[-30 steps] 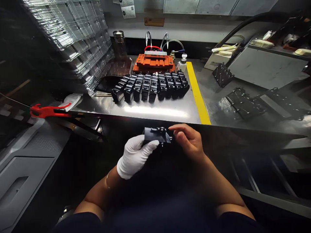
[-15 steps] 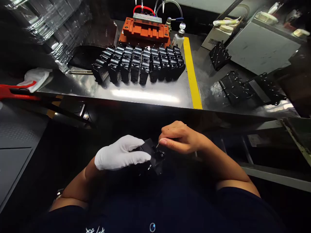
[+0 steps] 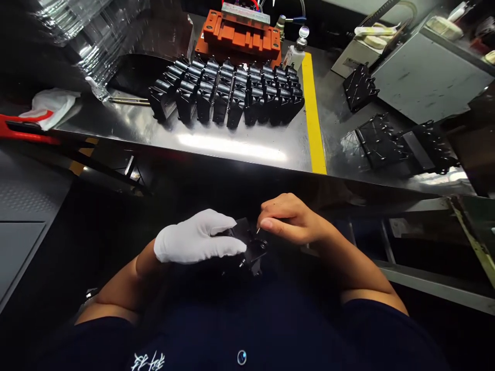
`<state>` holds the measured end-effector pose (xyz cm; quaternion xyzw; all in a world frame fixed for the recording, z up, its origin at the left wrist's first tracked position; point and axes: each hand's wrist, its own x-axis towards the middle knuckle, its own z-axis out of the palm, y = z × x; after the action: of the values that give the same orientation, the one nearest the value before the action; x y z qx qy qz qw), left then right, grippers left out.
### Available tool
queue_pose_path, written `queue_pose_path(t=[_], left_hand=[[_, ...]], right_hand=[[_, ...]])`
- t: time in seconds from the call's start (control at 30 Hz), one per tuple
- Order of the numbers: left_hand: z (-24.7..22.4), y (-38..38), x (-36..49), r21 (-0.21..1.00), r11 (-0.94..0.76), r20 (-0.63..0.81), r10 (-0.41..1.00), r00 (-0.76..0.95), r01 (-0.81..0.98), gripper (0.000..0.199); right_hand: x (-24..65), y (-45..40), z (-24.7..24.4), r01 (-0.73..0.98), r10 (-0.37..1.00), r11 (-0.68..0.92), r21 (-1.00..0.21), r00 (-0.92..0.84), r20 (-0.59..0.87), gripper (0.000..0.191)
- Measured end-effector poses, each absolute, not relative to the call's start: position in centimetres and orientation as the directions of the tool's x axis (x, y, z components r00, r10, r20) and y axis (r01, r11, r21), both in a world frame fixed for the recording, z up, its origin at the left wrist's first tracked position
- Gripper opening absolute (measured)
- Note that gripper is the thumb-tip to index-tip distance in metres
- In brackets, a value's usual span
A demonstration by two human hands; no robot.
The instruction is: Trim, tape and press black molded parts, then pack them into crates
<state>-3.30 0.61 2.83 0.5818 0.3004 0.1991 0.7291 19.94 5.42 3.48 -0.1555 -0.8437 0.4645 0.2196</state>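
the left hand [image 3: 199, 238], in a white, matte fabric glove, is closed on a black housing [image 3: 247, 231], clamping it between thumb and fingers. the right hand [image 3: 292, 219], bare, has thumb and forefinger pressed together on a thin metal pin [image 3: 258, 230]. the pin points down at the housing; contact between the two cannot be told. the housing is held in front of the dark shirt [image 3: 294, 319], below the front edge of the bench [image 3: 154, 129]. its face is smooth and flat; a round boss and small projections stand at one end. its underside is hidden.

the bench top is polished metal. on it, black molded parts [image 3: 222, 98] with rounded, glossy tops stand upright in close rows. behind them is an orange block [image 3: 243, 38] with stepped recesses. a yellow strip [image 3: 314, 118] runs front to back beside the rows; more black parts [image 3: 381, 141], ribbed and studded, lie beyond it.

containers: a white bottle [image 3: 294, 55] with a round, shiny top stands by the orange block; its contents cannot be seen. a small box [image 3: 350, 59] carries pale pieces [image 3: 374, 36] at its top. clear, glossy plastic trays [image 3: 87, 31] are stacked at the far left; their contents cannot be told.
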Motion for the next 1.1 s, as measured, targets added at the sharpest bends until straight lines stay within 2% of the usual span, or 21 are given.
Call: queue_pose_path(t=[0.17,0.37,0.5,0.63,0.7,0.83,1.1], left_hand=[[2.7,0.8,-3.3,0.976,0.203,-0.192,0.635,0.749,0.079,0.029],[2.8,1.0,-3.3,0.978,0.186,-0.192,0.624,0.758,0.095,0.031],[2.8,1.0,-3.2,0.972,0.191,-0.224,0.604,0.765,0.134,0.032],[2.9,1.1,-3.1,0.984,0.148,-0.168,0.566,0.807,0.101,0.028],[3.0,1.1,-3.2,0.985,0.138,-0.163,0.582,0.796,0.101,0.029],[2.9,1.3,-3.2,0.983,0.124,-0.181,0.587,0.789,0.134,0.031],[2.5,1.3,-3.1,0.977,0.123,-0.212,0.580,0.786,0.173,0.035]], right_hand=[[19.5,5.2,2.8,0.095,0.492,0.593,-0.800,-0.829,0.267,0.033],[19.8,5.2,3.1,0.106,0.454,0.597,-0.795,-0.862,0.226,0.034],[19.9,5.4,3.0,0.090,0.393,0.503,-0.859,-0.909,0.135,0.039],[20.3,5.7,2.6,-0.015,0.274,0.300,-0.954,-0.956,0.102,0.044],[20.5,5.7,2.7,-0.024,0.331,0.273,-0.962,-0.936,0.117,0.044],[20.6,5.4,2.9,0.057,0.478,0.364,-0.930,-0.868,0.134,0.040],[20.1,4.7,2.3,0.114,0.542,0.551,-0.826,-0.802,0.250,0.029]])
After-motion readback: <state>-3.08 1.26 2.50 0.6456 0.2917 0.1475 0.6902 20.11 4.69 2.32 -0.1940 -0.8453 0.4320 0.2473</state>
